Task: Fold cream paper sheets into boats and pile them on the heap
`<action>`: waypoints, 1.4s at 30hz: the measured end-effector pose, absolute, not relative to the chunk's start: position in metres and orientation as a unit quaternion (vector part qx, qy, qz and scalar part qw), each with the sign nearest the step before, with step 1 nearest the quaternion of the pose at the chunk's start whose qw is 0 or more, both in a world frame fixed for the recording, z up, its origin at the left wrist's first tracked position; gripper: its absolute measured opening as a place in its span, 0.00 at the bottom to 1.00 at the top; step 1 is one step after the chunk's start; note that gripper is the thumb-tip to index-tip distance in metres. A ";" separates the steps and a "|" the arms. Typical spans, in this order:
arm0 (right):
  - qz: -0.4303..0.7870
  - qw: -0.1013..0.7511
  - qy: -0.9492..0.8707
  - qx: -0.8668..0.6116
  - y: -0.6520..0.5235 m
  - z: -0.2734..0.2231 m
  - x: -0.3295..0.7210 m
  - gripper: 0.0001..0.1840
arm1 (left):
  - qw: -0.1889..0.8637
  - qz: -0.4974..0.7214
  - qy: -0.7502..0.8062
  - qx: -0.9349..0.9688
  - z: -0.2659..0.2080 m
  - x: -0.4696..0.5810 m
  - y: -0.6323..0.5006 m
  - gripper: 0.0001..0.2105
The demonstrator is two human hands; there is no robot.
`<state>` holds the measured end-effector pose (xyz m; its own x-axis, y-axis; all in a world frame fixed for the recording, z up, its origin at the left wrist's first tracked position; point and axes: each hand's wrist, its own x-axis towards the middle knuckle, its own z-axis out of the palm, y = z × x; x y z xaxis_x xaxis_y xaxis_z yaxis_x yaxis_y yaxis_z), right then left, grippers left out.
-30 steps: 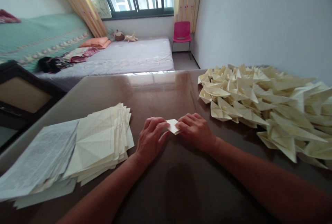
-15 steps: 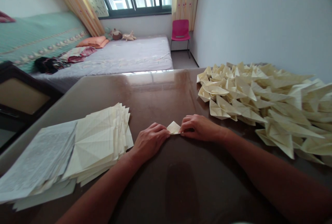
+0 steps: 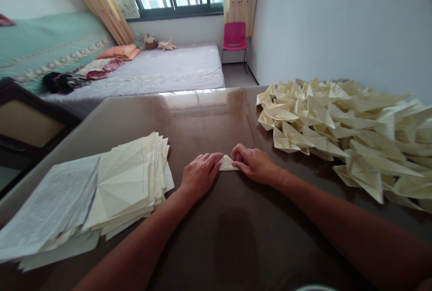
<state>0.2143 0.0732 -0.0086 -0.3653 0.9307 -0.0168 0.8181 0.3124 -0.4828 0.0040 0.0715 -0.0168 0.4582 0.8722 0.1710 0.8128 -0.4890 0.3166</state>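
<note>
A small cream folded paper (image 3: 228, 164), triangular in outline, lies on the brown table between my two hands. My left hand (image 3: 201, 172) grips its left side, with thumb and fingers close together at the edge. On the other side, my right hand (image 3: 255, 163) has its thumb against the paper's right edge and its index finger curled above. Fingers cover both side corners of the piece. Left of my left forearm lies a stack of creased cream sheets (image 3: 123, 178).
A heap of folded paper boats (image 3: 313, 115) covers the table's right side, by the wall. Grey printed sheets (image 3: 57, 205) lie at the left. Beyond the glossy table (image 3: 189, 124) stand a bed (image 3: 182, 66) and a pink chair (image 3: 235, 37).
Both hands have shifted slightly on the paper. My fingers have moved up along its sloping sides, and its lower edge now shows more. The right index finger has lifted.
</note>
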 end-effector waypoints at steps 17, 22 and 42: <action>0.016 0.018 -0.878 -0.477 0.058 0.009 0.202 0.14 | -0.024 0.085 0.367 0.926 -0.016 0.001 0.063 0.17; -0.048 -0.018 -0.888 -0.458 0.041 0.008 0.195 0.20 | -0.056 0.034 0.376 0.924 -0.009 0.004 0.054 0.19; -0.067 -0.101 -0.872 -0.474 0.014 0.014 0.182 0.13 | -0.122 -0.048 0.410 0.903 0.002 0.005 0.038 0.20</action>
